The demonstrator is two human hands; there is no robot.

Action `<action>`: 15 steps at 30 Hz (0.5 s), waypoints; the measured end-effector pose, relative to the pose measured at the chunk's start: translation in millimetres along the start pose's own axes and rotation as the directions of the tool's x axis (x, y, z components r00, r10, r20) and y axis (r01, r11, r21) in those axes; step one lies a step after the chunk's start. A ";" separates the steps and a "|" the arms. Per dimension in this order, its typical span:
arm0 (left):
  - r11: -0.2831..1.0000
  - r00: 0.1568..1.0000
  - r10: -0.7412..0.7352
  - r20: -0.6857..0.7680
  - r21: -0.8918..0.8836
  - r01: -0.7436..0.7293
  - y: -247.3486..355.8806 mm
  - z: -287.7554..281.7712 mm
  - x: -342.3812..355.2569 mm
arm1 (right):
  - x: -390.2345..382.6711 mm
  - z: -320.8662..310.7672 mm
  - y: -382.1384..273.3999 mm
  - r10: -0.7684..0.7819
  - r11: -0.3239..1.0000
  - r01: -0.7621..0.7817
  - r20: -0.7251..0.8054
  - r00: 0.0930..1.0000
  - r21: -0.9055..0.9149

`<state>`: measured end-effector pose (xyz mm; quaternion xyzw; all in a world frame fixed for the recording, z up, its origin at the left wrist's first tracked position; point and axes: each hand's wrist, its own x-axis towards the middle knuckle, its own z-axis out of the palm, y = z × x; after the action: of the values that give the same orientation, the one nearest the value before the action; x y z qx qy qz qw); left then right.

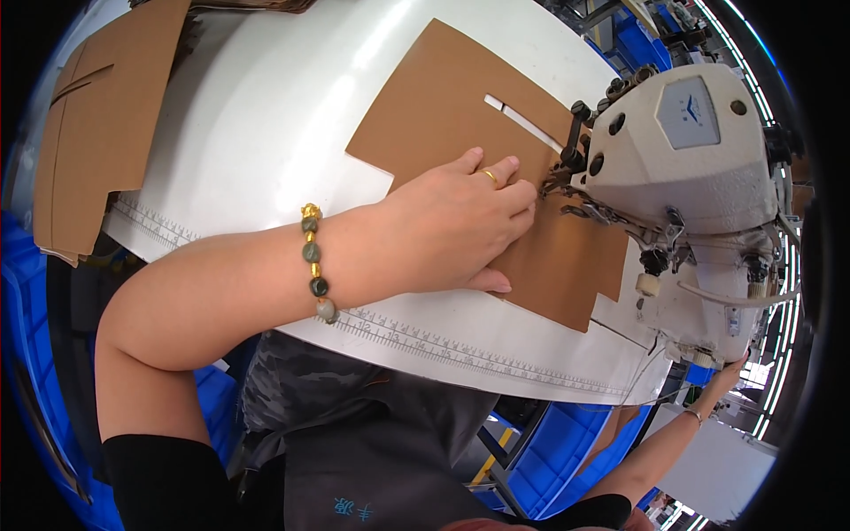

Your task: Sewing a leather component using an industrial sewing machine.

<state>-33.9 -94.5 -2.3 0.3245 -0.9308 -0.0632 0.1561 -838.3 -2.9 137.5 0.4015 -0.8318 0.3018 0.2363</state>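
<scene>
A flat brown panel, perhaps leather or card, with a narrow slot and notched corners, lies on the white table under the head of a white sewing machine. My left hand rests palm down on the panel, fingers spread and thumb apart, its fingertips close to the needle and presser foot area. Over at the right, my right hand reaches up to the end of the machine beside a knurled wheel. Its fingers are mostly hidden, so I cannot see whether it grips the wheel.
More brown panels hang over the table's left edge. A printed ruler strip runs along the near edge. Blue bins stand below the table, and a thin cable loops beside the machine.
</scene>
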 end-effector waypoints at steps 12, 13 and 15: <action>1.000 1.000 0.007 -0.019 0.018 -0.007 0.1 1.1 0.4 | -1.7 -0.3 7.5 0.036 0.998 -0.038 0.052 0.998 0.042; 1.000 1.000 0.013 -0.022 0.020 -0.012 -0.1 1.1 0.2 | -2.3 0.0 8.2 0.037 0.998 -0.039 0.052 0.998 0.043; 1.000 1.000 0.009 -0.021 0.012 -0.009 -0.4 1.3 -0.1 | -4.7 0.3 8.5 -0.154 0.987 0.154 -0.005 0.988 -0.044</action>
<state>-34.0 -94.7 -3.7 0.3220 -0.9308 -0.0536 0.1645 -842.6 3.6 131.7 0.4580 -0.8037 0.2660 0.2712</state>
